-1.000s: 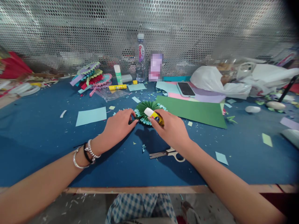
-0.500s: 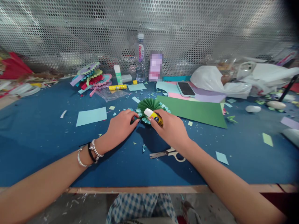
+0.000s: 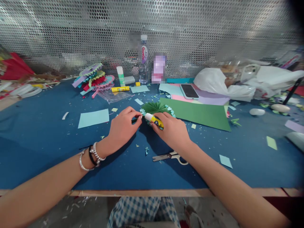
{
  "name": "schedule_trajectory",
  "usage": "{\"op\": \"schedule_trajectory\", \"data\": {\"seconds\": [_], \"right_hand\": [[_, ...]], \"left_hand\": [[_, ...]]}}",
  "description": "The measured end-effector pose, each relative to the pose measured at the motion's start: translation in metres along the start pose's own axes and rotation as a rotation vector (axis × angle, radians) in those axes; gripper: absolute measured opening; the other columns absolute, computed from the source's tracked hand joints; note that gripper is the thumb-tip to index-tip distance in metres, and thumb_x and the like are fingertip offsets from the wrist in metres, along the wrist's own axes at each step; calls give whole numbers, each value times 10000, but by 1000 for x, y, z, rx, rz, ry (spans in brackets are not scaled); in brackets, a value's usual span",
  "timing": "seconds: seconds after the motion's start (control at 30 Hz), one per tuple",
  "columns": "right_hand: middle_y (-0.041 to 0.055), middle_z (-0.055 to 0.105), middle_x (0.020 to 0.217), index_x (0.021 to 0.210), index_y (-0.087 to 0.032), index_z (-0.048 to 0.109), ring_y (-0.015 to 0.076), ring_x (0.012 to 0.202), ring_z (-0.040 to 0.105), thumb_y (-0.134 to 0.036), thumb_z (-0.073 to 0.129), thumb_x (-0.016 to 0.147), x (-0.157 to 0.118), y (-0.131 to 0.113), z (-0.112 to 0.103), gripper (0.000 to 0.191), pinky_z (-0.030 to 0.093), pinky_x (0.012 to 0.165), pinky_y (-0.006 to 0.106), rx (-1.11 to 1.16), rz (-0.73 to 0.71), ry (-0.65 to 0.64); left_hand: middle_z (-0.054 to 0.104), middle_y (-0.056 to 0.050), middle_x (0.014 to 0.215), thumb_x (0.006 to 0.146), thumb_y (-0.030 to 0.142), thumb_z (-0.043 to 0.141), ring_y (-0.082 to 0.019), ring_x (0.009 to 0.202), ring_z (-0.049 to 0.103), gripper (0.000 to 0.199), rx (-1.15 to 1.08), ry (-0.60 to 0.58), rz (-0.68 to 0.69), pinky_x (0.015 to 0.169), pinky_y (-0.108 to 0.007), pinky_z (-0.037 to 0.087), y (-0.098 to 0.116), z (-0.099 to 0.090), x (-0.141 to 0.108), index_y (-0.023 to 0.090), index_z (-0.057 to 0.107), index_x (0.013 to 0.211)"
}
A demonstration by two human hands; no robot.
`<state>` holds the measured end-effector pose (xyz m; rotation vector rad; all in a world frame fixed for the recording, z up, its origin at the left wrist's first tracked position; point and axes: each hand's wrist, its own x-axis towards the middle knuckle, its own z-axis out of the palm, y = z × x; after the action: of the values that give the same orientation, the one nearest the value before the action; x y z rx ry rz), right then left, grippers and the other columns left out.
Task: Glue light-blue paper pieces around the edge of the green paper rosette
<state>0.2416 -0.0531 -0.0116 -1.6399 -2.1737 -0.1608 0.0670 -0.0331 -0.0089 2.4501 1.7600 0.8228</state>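
A pleated green paper fan (image 3: 154,108) edged with small light-blue paper pieces is spread between my hands. My left hand (image 3: 124,124) is closed, its thumb and forefinger pinching a dark green folded end at the fan's lower left. My right hand (image 3: 173,130) is wrapped round a yellow glue stick (image 3: 157,122). The stick's white end (image 3: 148,117) points left and lies over the fan's lower part, close to my left fingertips. Whether it touches the paper I cannot tell. Below my right hand, white-handled scissors (image 3: 170,156) lie on the table.
A green paper sheet (image 3: 201,115) lies right of the fan, with a phone (image 3: 189,91) behind it. Blue paper (image 3: 93,118) lies left. Farther back are a yellow glue tube (image 3: 120,89), a green-white glue stick (image 3: 120,76), a water bottle (image 3: 143,60) and colourful pleated papers (image 3: 95,80).
The fan has tilted flatter, so less of its pleated face shows. The glue stick has shifted slightly left and down, its white end now closer to my left fingertips.
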Motion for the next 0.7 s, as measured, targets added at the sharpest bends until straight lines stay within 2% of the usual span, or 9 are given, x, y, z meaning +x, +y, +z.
{"op": "schedule_trajectory", "data": {"seconds": [0.2,0.37,0.53,0.7], "right_hand": [[33,629,932,1093,-246,546,150,619,556,-372,414,864,1,-2,-3,294,202,458,266,-70,-21,1],[31,618,946,1116,-242,526,134,581,529,-401,373,882,4,-3,-10,321,182,450,265,-72,6,111],[43,593,938,1083,-231,548,116,538,492,-372,390,872,3,-5,-9,299,175,439,267,-88,-23,64],[40,554,985,1089,-247,555,96,528,466,-372,384,872,0,-7,-7,303,185,421,258,-130,-44,80]], "left_hand": [[588,-5,954,899,310,390,-143,840,563,235,47,-3,51,562,-245,388,-2,3,0,226,602,956],[578,-14,958,915,308,359,-147,843,563,251,77,-10,73,546,-248,381,0,2,-2,214,589,950],[575,-33,984,922,309,342,-167,887,557,259,108,-3,64,528,-254,375,3,-1,-1,211,575,975],[569,-31,992,927,305,329,-165,874,561,256,117,-4,48,489,-257,351,2,-2,-1,220,565,979]]}}
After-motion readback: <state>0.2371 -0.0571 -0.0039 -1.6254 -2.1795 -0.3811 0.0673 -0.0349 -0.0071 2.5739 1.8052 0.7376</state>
